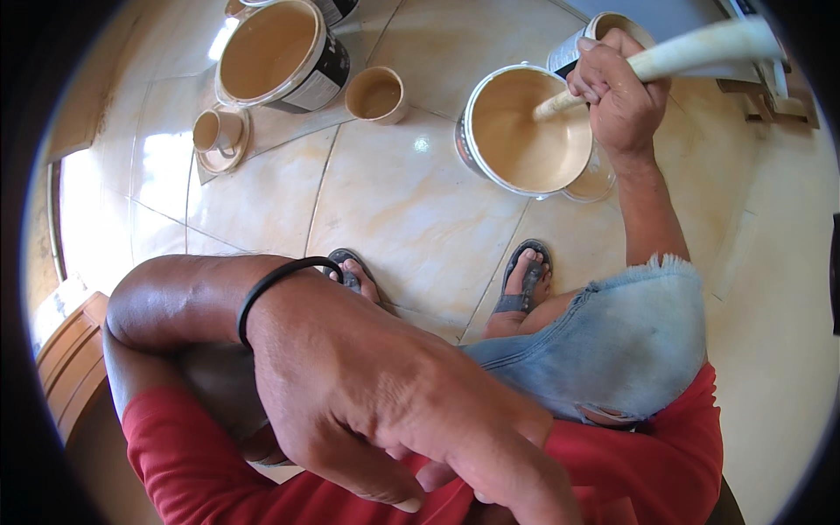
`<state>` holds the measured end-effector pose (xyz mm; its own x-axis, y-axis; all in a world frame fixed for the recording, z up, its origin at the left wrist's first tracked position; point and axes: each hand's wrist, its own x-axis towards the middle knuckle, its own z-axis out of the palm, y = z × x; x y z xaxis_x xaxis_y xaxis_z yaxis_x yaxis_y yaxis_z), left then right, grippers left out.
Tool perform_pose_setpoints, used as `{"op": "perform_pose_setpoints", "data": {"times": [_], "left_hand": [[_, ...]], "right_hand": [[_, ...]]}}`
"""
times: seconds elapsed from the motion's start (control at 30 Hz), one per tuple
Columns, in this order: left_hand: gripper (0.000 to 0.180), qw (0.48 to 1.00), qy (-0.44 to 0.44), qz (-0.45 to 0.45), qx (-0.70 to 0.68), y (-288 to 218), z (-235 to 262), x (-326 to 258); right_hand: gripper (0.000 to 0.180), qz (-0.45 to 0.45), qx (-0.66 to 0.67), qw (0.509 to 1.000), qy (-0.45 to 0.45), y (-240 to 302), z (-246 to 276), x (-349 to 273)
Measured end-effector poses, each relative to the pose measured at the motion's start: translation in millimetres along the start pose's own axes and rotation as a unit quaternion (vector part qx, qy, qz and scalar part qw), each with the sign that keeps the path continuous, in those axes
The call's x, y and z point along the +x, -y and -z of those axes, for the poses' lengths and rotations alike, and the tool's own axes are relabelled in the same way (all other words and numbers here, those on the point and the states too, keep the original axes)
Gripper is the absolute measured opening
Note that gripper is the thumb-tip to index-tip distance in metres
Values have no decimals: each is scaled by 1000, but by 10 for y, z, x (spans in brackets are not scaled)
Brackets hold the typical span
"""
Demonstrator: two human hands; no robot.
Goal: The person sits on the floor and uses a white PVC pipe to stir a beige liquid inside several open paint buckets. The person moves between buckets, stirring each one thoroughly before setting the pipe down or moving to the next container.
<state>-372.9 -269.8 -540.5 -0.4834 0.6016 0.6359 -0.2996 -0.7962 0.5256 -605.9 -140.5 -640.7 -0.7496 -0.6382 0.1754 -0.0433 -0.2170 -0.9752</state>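
My right hand (pixel 623 105) is wrapped round a thick pale stick (pixel 713 48). The stick slants down to the left, and its lower end stands in the tan, paint-like liquid (pixel 516 131) of a white-rimmed bucket (pixel 466 144) on the floor. Close to the camera, my left hand (pixel 394 394) hangs over my lap with a black band on its wrist. Its fingers are loosely bent and apart, with nothing visible in them; some fingertips are hidden or cut off by the lower edge.
A larger bucket (pixel 331 77) of tan liquid stands at the far left. Beside it are a small tan-coated tub (pixel 391 114) and a mug (pixel 232 128) on a saucer (pixel 226 163). Another container (pixel 566 56) stands behind my right hand. My sandalled feet (pixel 525 276) rest on glossy tiles (pixel 394 192).
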Motion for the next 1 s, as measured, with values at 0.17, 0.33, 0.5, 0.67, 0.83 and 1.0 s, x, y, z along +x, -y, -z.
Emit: {"op": "perform_pose_setpoints", "data": {"times": [0.17,0.33,0.5,0.67,0.83,1.0], "left_hand": [[39,995,-24,99,-7,-150,117,-69],[17,876,-170,441,95,-92,506,-661],[29,500,7,708,498,180,804,-1691],[40,411,-61,802,429,152,772,-2641],[29,395,-154,812,401,35,799,-2727],[25,381,-198,775,464,-13,786,-2941]], "right_hand": [[38,-147,54,988,8,-8,-6,-28],[37,9,97,995,27,-66,-85,-57],[37,-14,-10,1000,6,23,35,-16],[37,-121,80,989,22,-15,-22,-76],[36,71,76,994,20,-114,-61,-102],[36,-38,-16,999,11,42,16,-6]]}}
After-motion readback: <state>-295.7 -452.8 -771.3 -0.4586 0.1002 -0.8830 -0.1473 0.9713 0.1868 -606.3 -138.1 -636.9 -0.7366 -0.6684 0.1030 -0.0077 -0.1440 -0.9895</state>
